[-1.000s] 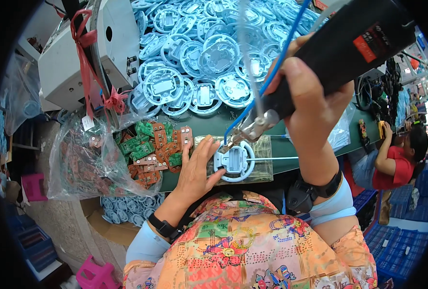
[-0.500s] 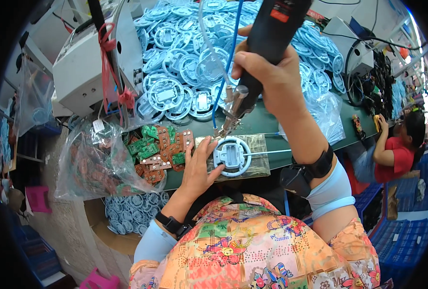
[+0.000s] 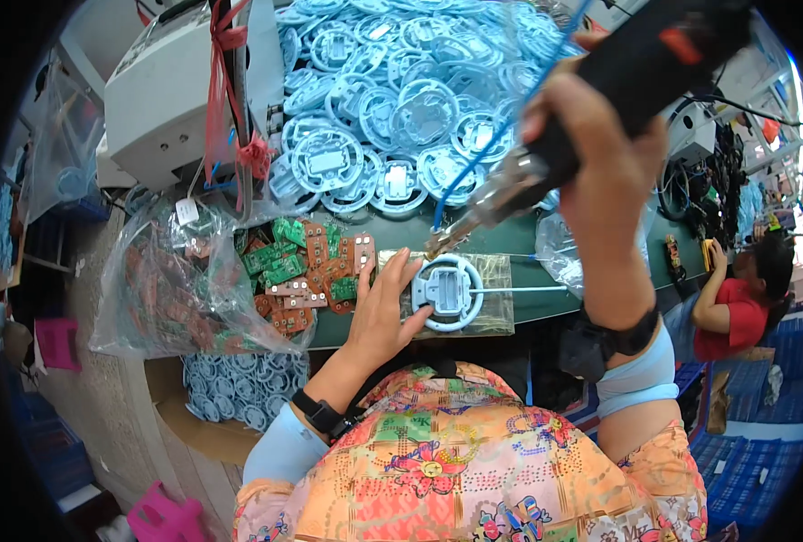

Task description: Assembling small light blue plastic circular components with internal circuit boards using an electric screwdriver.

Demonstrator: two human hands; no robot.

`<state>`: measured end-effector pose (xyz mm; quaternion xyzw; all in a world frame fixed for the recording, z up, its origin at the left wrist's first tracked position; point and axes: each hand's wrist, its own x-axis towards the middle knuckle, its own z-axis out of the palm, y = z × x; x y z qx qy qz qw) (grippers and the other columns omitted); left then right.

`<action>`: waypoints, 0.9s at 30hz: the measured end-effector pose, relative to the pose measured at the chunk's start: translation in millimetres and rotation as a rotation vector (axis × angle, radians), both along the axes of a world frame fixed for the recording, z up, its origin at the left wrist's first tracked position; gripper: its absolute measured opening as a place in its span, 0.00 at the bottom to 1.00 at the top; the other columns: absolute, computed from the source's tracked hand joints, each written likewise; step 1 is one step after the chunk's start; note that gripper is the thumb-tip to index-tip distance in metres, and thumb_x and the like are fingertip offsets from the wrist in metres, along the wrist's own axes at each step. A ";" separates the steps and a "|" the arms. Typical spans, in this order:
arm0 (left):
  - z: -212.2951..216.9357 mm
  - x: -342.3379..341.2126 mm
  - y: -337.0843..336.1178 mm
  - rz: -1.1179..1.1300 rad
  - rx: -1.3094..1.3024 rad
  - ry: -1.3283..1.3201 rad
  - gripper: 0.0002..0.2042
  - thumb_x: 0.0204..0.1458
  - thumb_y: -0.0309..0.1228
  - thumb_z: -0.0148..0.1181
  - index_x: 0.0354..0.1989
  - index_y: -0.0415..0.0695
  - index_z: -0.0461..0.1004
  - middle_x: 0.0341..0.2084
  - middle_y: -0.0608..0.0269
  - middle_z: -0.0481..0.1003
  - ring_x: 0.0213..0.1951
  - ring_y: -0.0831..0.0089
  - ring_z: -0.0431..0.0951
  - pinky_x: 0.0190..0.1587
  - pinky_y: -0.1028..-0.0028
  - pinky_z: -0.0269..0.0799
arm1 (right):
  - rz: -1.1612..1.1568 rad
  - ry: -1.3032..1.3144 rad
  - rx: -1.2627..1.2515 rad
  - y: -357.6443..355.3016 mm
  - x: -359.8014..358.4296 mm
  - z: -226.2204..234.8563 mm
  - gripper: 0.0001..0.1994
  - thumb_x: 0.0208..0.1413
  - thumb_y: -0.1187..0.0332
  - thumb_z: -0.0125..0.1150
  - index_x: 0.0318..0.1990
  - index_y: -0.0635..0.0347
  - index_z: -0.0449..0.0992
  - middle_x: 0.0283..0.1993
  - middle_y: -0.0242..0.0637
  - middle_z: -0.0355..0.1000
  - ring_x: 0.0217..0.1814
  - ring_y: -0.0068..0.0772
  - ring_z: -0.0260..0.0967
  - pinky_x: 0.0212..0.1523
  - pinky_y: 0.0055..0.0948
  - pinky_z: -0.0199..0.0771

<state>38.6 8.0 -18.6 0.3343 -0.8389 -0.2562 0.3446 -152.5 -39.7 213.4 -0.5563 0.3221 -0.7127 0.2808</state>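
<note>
My right hand [image 3: 600, 154] grips a black powered screwdriver [image 3: 618, 81] with a metal nose and a blue cable; its tip sits just above the upper left rim of a pale blue ring-shaped plastic part [image 3: 448, 291]. That part lies on a clear plate [image 3: 496, 303] on the green bench. My left hand [image 3: 381, 312] lies flat at the part's left edge, fingers spread and touching it. Left of that hand is a pile of small green and brown circuit boards [image 3: 307, 271].
A big heap of the same blue ring parts [image 3: 392, 117] fills the back of the bench. A grey machine [image 3: 180, 81] stands at the back left, with a clear bag of circuit boards [image 3: 171, 298] below it. Another person in red [image 3: 736, 298] works at the right.
The screwdriver has swung from nearly upright to slanting up to the right, its tip staying near the part's upper left rim. My left hand has stayed at the part's left edge.
</note>
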 end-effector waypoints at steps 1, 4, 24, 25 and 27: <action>-1.4 -1.9 -0.2 0.003 -0.007 0.025 0.41 0.48 0.32 0.68 0.67 0.36 0.49 0.61 0.55 0.69 0.65 0.54 0.63 0.68 0.48 0.43 | -0.031 0.035 -0.011 5.0 1.6 10.2 0.17 0.52 0.77 0.63 0.49 0.69 0.68 0.29 0.35 0.72 0.24 0.25 0.72 0.29 0.26 0.73; -3.6 -0.4 -2.3 0.011 -0.012 0.026 0.44 0.47 0.32 0.70 0.69 0.39 0.48 0.64 0.56 0.65 0.67 0.57 0.61 0.68 0.47 0.43 | -0.011 0.114 -0.008 12.9 7.2 10.1 0.19 0.55 0.75 0.58 0.53 0.73 0.65 0.29 0.40 0.70 0.24 0.31 0.71 0.29 0.29 0.73; -3.3 -1.5 -4.8 0.006 -0.071 0.020 0.47 0.40 0.38 0.76 0.68 0.39 0.53 0.63 0.50 0.63 0.65 0.57 0.63 0.68 0.47 0.45 | -0.073 0.271 0.029 10.9 36.8 -41.0 0.16 0.54 0.79 0.58 0.50 0.69 0.66 0.28 0.38 0.72 0.23 0.25 0.71 0.27 0.24 0.71; -2.0 -1.5 -4.6 0.016 -0.013 0.044 0.46 0.40 0.38 0.75 0.67 0.39 0.54 0.63 0.49 0.64 0.65 0.56 0.63 0.68 0.47 0.45 | -0.048 0.240 0.067 12.9 37.4 -39.2 0.16 0.54 0.79 0.58 0.51 0.70 0.66 0.28 0.38 0.72 0.23 0.25 0.71 0.27 0.24 0.71; -1.2 -2.4 -5.2 0.009 0.034 0.031 0.44 0.41 0.37 0.75 0.66 0.41 0.57 0.61 0.48 0.65 0.65 0.56 0.62 0.68 0.47 0.45 | -0.003 0.160 0.090 15.4 32.6 -30.1 0.17 0.55 0.79 0.58 0.52 0.71 0.66 0.28 0.38 0.72 0.23 0.25 0.70 0.27 0.24 0.71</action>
